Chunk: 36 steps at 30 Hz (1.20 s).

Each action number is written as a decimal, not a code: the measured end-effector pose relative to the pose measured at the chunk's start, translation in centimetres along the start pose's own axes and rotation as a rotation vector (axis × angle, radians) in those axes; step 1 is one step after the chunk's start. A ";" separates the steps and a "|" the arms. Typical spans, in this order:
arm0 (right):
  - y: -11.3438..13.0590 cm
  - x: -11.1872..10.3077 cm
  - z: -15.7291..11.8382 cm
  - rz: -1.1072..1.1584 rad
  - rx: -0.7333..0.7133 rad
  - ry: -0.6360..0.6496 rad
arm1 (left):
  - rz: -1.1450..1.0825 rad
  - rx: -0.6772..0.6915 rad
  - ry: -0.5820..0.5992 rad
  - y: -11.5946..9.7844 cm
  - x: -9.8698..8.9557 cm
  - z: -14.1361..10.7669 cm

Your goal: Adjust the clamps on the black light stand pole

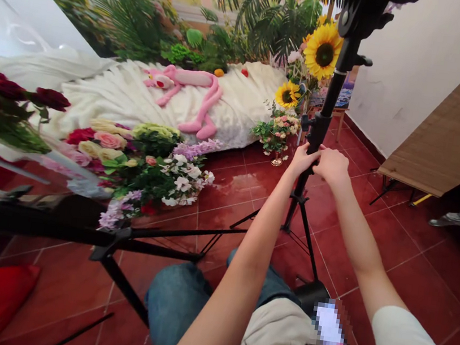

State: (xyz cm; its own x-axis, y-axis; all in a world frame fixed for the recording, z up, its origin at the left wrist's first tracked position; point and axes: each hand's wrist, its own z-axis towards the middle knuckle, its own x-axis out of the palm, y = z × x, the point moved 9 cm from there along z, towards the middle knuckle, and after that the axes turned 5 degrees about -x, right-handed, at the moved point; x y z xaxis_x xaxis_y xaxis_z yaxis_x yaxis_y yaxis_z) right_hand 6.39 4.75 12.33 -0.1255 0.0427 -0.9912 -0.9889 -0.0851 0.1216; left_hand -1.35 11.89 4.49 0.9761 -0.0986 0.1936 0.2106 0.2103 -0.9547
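The left hand (301,161) and right hand (334,165) meet on the black stand (334,94), fingers wrapped around it just below a collar (320,123). The stand rises from the red tiled floor (428,286), near the right edge of the white drape (250,92), beside sunflowers (324,52).

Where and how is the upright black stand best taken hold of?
Probably by its slim pole, just below the collar, from the near side, left hand on one flank and right hand on the other. The pole looks narrow enough to wrap and stands roughly upright, and the legs spread lower down, clear of that grip.
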 end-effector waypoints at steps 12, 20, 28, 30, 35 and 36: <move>-3.3 7.2 1.6 1.027 -0.071 0.583 | 0.048 -0.017 0.035 -0.8 0.4 -0.9; -3.7 8.9 2.1 1.197 -0.095 0.487 | 0.085 0.014 0.001 -0.9 0.3 -1.1; -4.2 8.5 0.4 1.379 -0.116 -0.019 | 0.191 0.015 0.031 0.0 -0.5 -1.5; -4.3 8.9 0.2 1.387 -0.099 -0.052 | 0.236 0.005 0.059 0.3 -1.8 -2.5; -4.3 9.2 -0.6 1.374 -0.048 -0.169 | 0.504 -0.193 0.187 2.1 -8.7 -8.6; -4.3 9.3 -0.9 1.358 -0.023 -0.209 | 0.553 -0.235 0.175 2.3 -11.0 -10.2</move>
State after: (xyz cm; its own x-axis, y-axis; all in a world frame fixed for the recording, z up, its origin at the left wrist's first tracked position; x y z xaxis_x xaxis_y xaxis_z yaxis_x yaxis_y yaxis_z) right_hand 9.58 4.61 2.52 -0.9958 0.0610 -0.0688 -0.0796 -0.1960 0.9774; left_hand -12.12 3.55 -2.14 0.9098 -0.1984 -0.3645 -0.3603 0.0583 -0.9310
